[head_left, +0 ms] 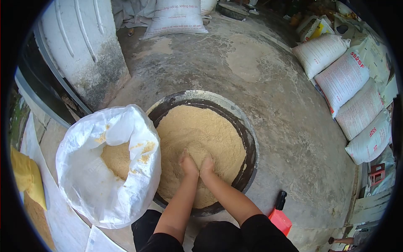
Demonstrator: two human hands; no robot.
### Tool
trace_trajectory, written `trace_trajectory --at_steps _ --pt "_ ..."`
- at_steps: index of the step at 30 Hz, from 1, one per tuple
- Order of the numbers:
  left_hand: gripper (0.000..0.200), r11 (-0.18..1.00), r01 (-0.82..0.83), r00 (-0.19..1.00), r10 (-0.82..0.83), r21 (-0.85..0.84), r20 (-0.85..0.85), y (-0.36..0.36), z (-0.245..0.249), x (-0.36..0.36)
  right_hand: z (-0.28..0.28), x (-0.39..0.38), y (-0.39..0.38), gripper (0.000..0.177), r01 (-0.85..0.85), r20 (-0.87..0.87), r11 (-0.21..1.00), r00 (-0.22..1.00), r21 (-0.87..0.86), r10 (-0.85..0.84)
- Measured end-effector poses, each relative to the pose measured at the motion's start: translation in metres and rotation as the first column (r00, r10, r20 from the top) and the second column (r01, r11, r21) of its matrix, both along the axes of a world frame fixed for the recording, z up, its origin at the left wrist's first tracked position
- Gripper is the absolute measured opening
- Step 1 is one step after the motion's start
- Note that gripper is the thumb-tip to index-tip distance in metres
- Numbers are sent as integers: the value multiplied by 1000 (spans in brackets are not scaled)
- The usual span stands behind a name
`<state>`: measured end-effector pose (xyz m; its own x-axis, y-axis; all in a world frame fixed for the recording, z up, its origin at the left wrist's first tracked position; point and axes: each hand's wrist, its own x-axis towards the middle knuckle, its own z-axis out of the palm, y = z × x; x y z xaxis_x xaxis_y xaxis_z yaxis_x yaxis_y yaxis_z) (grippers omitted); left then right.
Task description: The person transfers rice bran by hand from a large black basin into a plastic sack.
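My left hand (189, 164) and my right hand (207, 164) are side by side in a wide, round, dark tub (251, 145). Together they cup a small heap of pale tan, powdery meal (210, 128). My fingers are partly buried in it, so their tips are hidden. The meal fills much of the tub, and its surface is hollowed around my hands. Close to the tub's left side stands a white woven sack (73, 172), its mouth wide and rolled down. More tan meal (115, 159) lies inside it, and some clings to the rim.
Several filled, printed sacks (344, 80) line the right side. Another white sack (176, 17) stands at the back. A red scoop-like thing with a black handle (280, 218) lies right of my legs. At left are a stained white pillar (84, 46) and a yellow sack (27, 176).
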<state>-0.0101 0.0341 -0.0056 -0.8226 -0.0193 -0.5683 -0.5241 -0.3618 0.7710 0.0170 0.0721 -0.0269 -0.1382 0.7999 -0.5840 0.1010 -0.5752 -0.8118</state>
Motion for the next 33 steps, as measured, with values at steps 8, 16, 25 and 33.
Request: trace_trajectory --at_steps 8,16,25,33 --pt "26 955 84 965 -7 284 -263 -12 132 -22 152 -23 -14 37 -23 -469 998 882 54 46" --pt "26 928 1 926 140 374 -351 -81 251 -45 262 -55 -73 35 -281 -718 948 628 151 301" --pt "29 896 -245 864 375 369 -335 -193 213 -83 223 -111 -184 31 -442 -597 885 675 144 434" --pt "29 942 -326 820 326 83 -470 -216 184 -90 211 -122 -192 34 -580 -64 572 668 580 741"
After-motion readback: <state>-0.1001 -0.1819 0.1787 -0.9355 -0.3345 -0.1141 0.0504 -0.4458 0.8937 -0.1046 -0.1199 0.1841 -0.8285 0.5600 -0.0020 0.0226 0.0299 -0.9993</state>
